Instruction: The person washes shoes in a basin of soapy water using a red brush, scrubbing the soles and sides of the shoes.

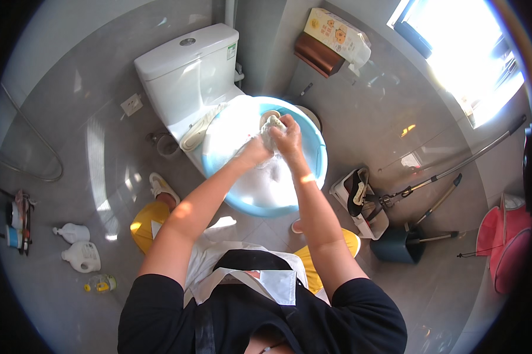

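Observation:
A light blue plastic basin (321,152) full of white suds stands in front of me, beside the toilet. Over its middle, my right hand (288,135) grips a pale, foam-covered item (272,128) that looks like a shoe or a cloth; the suds keep me from telling which. My left hand (259,150) is wet with foam and touches the lower side of the same item, its fingers partly hidden. Just behind the hands, a beige round-ended object (270,116), perhaps a shoe sole, shows at the far side of the basin.
A white toilet (188,62) rises at the back left. To the right lie a black shoe (358,192) in a white tray, a long-handled mop (429,179) and a dark bin (392,245). White plastic jugs (82,256) and a clear bottle (101,283) are at the left.

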### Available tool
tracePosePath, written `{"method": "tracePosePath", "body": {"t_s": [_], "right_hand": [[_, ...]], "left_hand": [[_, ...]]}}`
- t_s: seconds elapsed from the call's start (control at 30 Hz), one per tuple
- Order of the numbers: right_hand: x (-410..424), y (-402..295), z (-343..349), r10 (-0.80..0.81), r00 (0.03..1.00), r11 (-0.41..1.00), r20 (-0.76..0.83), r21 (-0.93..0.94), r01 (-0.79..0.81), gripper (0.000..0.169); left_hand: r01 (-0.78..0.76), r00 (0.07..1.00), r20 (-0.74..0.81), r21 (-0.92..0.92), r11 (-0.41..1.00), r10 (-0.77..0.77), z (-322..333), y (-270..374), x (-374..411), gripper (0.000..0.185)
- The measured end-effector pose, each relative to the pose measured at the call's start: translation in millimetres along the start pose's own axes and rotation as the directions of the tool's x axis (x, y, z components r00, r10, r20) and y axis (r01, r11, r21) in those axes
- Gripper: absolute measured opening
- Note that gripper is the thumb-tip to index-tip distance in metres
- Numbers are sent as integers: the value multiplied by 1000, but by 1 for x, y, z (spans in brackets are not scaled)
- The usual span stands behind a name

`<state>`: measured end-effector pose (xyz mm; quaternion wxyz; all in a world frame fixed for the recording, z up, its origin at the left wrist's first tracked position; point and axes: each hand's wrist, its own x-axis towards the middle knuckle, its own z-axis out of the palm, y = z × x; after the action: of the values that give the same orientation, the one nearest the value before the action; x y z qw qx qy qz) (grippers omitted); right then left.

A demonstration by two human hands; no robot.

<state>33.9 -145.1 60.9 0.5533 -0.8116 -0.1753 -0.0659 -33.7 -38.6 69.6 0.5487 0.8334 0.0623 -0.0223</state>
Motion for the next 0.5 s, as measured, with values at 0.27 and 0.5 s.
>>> {"method": "tracePosePath", "body": {"t_s": [0.27,0.5], "right_hand": [[-20,33,25,374,925,789,-70,548,-278,31],[-26,32,9,340,940,769,-10,578,-272,33]], "left_hand": [[-252,880,-172,622,742,443,20,-50,13,57],[-309,921,-86,432,847,380,18,-48,14,55]]}}
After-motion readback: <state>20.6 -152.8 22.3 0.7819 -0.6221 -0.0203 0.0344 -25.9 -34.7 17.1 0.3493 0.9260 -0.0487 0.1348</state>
